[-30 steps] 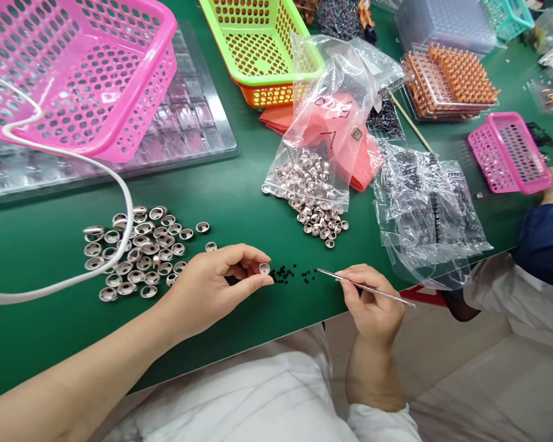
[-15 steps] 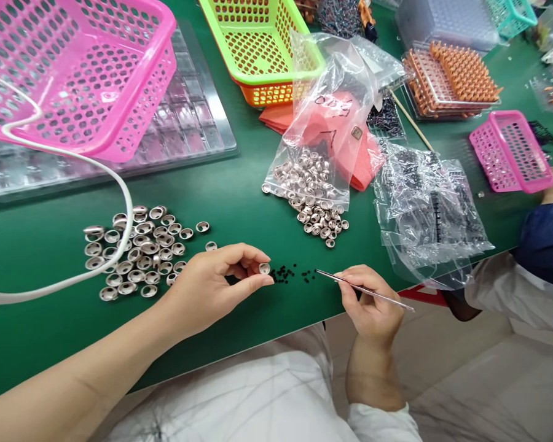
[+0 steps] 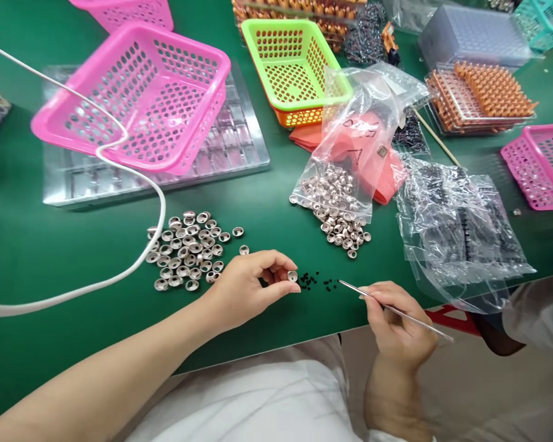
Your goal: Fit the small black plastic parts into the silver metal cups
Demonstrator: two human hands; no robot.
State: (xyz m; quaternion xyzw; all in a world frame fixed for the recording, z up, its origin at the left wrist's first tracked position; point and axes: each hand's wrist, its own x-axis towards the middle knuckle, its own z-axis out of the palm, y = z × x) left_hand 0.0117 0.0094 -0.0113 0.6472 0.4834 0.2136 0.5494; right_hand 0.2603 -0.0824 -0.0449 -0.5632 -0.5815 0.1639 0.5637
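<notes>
My left hand pinches one small silver metal cup between thumb and fingertips, just above the green table. To its right lie tiny black pieces, in one cluster and a smaller scatter. My right hand is closed around slim metal tweezers, whose tip points left at the edge of the smaller scatter. Whether the tip grips a black piece is too small to tell. Behind my left wrist spreads a pile of larger silver rounded cups with holes. Smaller silver cups spill from a clear plastic bag.
A white cord arcs over the left side. Behind it, a pink basket rests on a clear compartment tray. A green basket stands farther back. Plastic bags with black parts and another pink basket are on the right.
The camera view has turned left, so everything appears farther right. Both hands keep their grips; the tweezers' tip remains near the black pieces, with little visible movement.
</notes>
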